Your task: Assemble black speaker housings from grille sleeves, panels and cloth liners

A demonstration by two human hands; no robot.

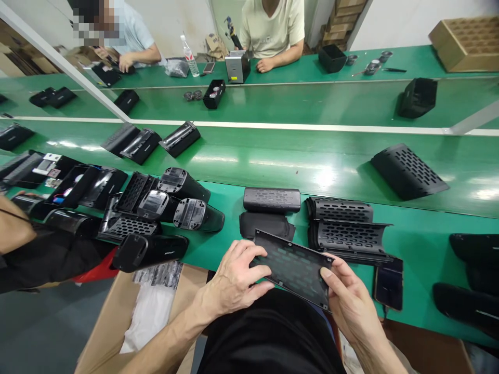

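Note:
A black slotted grille panel [294, 270], with a dark sheet over the inside of its slots, is tilted above the table's front edge. My right hand [351, 296] pinches its right end, thumb on the inner face and fingers behind. At the left end, my left hand [237, 275] steadies the panel, its fingertips against the inner face and edge. Just beyond lie some thin black sheets [265, 225] and a closed black grille piece [272, 200]. To their right, several curved black grilles [346, 234] are stacked.
Black speaker housings [198, 214] crowd the table at left, near another person's arm [15, 228]. A phone [389, 283] lies at right. One grille [407, 171] rests on the green belt [273, 150]. Below left stands an open carton [105, 311]. Two people sit opposite.

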